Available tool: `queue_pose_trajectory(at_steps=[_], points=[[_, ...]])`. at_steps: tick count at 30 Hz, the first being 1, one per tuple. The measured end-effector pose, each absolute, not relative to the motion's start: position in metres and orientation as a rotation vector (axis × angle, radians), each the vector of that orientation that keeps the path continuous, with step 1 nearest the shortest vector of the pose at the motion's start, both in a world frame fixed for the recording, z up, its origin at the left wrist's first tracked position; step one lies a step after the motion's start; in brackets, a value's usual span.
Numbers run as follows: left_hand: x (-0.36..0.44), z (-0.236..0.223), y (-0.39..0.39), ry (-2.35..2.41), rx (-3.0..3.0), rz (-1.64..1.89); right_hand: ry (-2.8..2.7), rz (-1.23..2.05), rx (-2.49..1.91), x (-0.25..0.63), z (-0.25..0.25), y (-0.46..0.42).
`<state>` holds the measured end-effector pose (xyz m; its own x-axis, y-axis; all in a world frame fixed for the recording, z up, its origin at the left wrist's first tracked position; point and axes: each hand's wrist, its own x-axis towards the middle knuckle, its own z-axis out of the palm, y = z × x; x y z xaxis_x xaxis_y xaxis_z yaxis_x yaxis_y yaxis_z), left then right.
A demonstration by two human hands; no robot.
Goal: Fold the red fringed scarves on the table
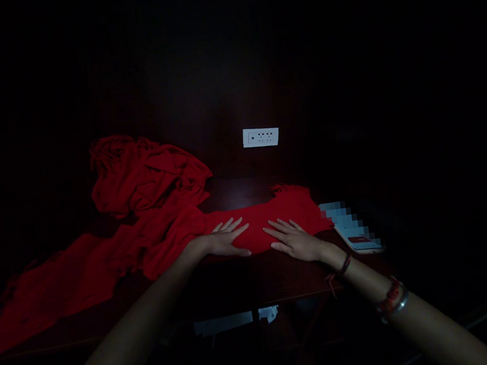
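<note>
A red fringed scarf [256, 228] lies along a dark table, smooth in the middle and rumpled toward the left. My left hand [228, 241] rests flat on its smooth part, fingers spread, with a ring on one finger. To the right, my right hand [293, 240] also lies flat on the cloth with fingers apart. Fringe shows at the scarf's right end, just beyond my right hand. A heap of red cloth [148, 174] sits behind on the left; whether it joins the scarf I cannot tell.
A phone-like flat object [358, 239], partly pixelated, lies right of the scarf. On the dark wall behind is a white socket plate [261, 137]. The table's front edge [294, 296] runs below my hands, with pale papers [224, 324] under it. Surroundings are very dark.
</note>
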<state>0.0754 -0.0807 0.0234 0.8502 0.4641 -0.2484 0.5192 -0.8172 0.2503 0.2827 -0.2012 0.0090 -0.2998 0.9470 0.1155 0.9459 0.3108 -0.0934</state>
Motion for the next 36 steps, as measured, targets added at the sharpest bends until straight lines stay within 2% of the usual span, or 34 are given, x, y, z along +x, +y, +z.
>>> queue_pose_trajectory(at_steps=[4, 7, 11, 17, 22, 29, 36], points=[[0.092, 0.029, -0.069, 0.762, 2.762, -0.132, -2.492, 0.079, -1.779, 0.288, 0.011, -0.2], [0.112, 0.021, -0.066, 0.957, 2.814, 0.101, -2.383, -0.063, -1.748, 0.303, 0.029, -0.183], [0.121, 0.003, -0.061, 1.093, 2.798, 0.052, -2.168, -0.242, -1.973, 0.348, 0.056, -0.145], [0.11, -0.002, -0.052, 1.12, 2.812, 0.058, -2.47, 0.262, -2.139, 0.39, 0.074, -0.109], [0.104, 0.001, -0.044, 1.116, 2.815, 0.04, -2.395, 0.192, -2.039, 0.393, 0.071, -0.095], [0.093, 0.001, -0.032, 1.119, 2.782, -0.01, -2.276, 0.71, -2.257, 0.382, 0.076, -0.082], [0.086, 0.001, -0.019, 1.101, 2.754, -0.071, -1.938, 0.953, -1.663, 0.365, 0.145, -0.118]])
